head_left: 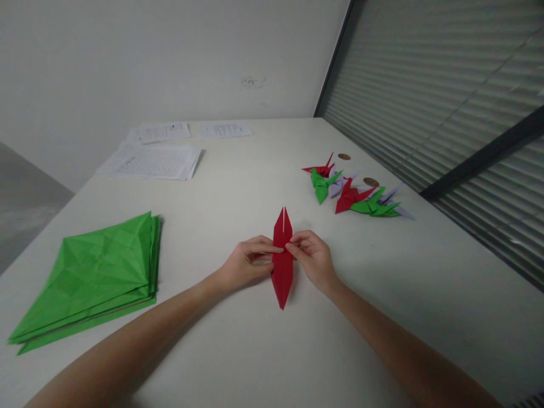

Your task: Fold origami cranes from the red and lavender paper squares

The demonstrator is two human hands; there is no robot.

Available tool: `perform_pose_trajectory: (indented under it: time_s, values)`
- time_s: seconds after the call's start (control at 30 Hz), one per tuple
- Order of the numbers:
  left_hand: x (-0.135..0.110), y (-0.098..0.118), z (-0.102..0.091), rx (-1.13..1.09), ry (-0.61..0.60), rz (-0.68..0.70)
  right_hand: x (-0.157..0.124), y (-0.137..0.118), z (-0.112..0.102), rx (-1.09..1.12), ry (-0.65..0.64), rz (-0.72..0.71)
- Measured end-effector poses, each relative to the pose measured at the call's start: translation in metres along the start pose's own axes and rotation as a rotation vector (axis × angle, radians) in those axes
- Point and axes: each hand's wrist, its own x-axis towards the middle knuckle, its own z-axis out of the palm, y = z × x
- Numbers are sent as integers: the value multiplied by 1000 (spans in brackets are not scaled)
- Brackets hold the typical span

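Fingers (261, 248) of our left hand (243, 263) and right hand (317, 259) are nearly closed, pinching the red folded paper (282, 279) at both edges; we have it over the table (238, 351), right of green sheets (106, 255).

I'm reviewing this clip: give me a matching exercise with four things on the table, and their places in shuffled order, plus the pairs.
Things
1. Red folded paper
2. Green paper stack
3. Printed sheets
4. Small folded birds

Places
A. At the far left of the table
B. On the right, towards the blinds
C. Between the left hand and the right hand, touched by both
D. At the near left, beside the left forearm

Pairs: 1-C, 2-D, 3-A, 4-B
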Motion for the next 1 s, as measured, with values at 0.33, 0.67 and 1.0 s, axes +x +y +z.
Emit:
perform_pose_trajectory:
  time_s: [0.33,0.67,1.0]
  values:
    - [4,5,-1,85,194,72,-6,-1,-6,-21,-233,-122]
    - [4,4,2,119,286,-30,-4,6,-5,14,-201,-130]
    - [3,3,5,197,265,7,-6,3,5,-7,-31,-16]
